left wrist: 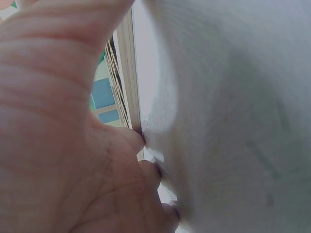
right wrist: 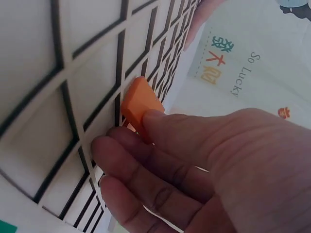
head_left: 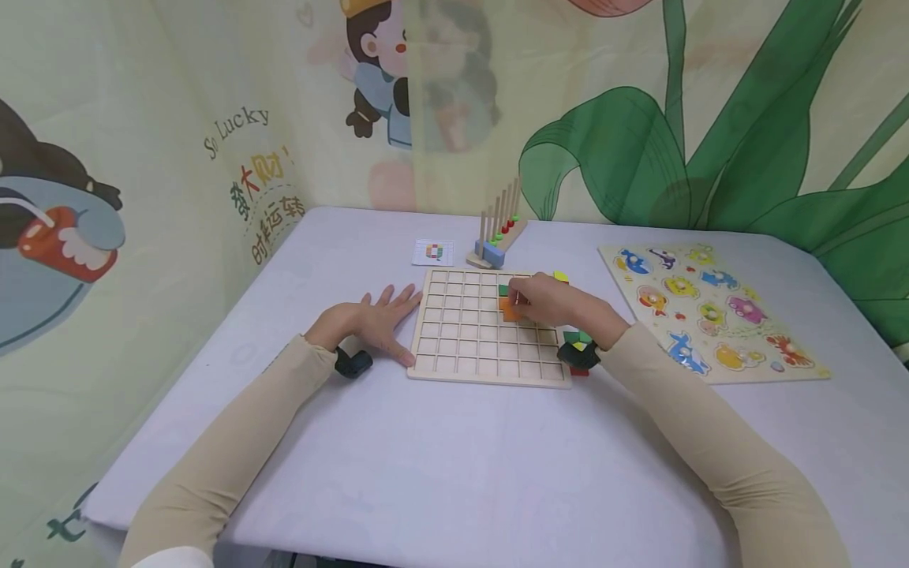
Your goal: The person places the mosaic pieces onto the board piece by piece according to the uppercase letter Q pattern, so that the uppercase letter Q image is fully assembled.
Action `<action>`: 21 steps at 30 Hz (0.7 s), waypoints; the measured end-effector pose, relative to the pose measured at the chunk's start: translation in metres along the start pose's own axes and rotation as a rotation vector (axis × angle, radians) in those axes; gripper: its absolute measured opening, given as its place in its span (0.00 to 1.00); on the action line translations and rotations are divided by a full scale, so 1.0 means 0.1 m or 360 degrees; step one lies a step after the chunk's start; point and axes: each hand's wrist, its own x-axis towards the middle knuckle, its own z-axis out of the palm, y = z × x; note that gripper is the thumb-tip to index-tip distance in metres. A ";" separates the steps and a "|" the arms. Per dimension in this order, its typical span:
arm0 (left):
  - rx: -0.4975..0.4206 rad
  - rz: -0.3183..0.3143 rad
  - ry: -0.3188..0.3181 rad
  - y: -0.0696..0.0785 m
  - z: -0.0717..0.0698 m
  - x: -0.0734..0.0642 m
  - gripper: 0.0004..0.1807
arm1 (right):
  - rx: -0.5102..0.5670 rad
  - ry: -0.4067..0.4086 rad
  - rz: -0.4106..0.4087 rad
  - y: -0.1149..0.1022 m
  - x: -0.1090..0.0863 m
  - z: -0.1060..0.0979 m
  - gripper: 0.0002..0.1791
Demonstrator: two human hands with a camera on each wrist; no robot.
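A wooden grid board (head_left: 454, 345) lies on the white-covered table. My right hand (head_left: 543, 300) is over its upper right part, pinching an orange square tile (right wrist: 141, 104) between thumb and fingers, tilted against the grid. In the head view, orange (head_left: 508, 310) shows just beside the fingertips, below a green tile (head_left: 503, 290) in the grid; the hand hides part of this area. My left hand (head_left: 379, 322) rests on the table with fingers spread, thumb and fingertips at the board's left edge. The left wrist view shows its palm side (left wrist: 63, 126) close up.
Loose green tiles (head_left: 572, 337) and a yellow tile (head_left: 560, 277) lie at the board's right side. Behind stand a peg rack (head_left: 490, 252) with coloured beads and a small pattern card (head_left: 433, 252). An animal puzzle board (head_left: 699, 315) lies to the right.
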 end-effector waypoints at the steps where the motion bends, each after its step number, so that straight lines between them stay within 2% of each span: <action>1: 0.0003 -0.0002 0.0000 0.00 0.00 0.00 0.68 | -0.0015 -0.0012 -0.0004 -0.01 0.00 0.00 0.08; 21: 0.0018 -0.0013 -0.0006 0.01 -0.01 0.00 0.68 | -0.0102 -0.0020 -0.0002 -0.05 0.04 0.08 0.09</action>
